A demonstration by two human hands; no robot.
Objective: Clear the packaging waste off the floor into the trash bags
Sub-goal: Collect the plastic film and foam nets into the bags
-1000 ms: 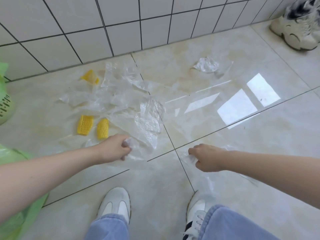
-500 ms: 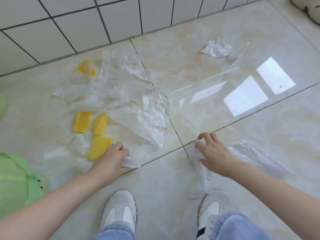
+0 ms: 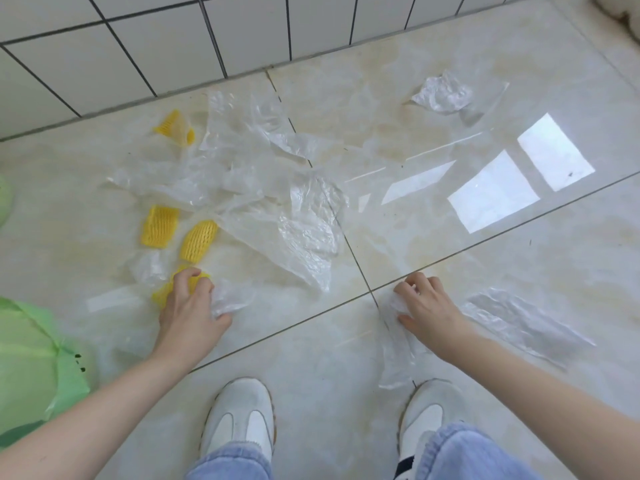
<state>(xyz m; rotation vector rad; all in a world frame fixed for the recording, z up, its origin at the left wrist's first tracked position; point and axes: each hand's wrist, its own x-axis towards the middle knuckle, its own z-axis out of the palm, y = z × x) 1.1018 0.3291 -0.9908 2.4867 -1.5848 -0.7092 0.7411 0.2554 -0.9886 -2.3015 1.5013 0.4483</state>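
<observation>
Clear plastic film (image 3: 277,209) lies crumpled across the beige floor tiles, with yellow foam nets (image 3: 158,226) beside it. My left hand (image 3: 188,306) holds a small wad of clear plastic (image 3: 230,297) against its palm while its fingers curl round a yellow foam net (image 3: 162,295) on the floor. My right hand (image 3: 424,304) pinches a strip of clear plastic (image 3: 398,355) that trails down toward my right shoe. A green trash bag (image 3: 31,368) sits at the left edge.
Another clear strip (image 3: 519,320) lies right of my right hand, and a crumpled piece (image 3: 441,95) sits far back right. A yellow net (image 3: 175,128) lies near the white tiled wall (image 3: 138,46). My two white shoes (image 3: 239,417) stand below.
My left hand has moved left from the clear film onto the nearest yellow net, keeping its plastic wad. My right hand stays on its strip, fingers more curled. The camera tilted further down.
</observation>
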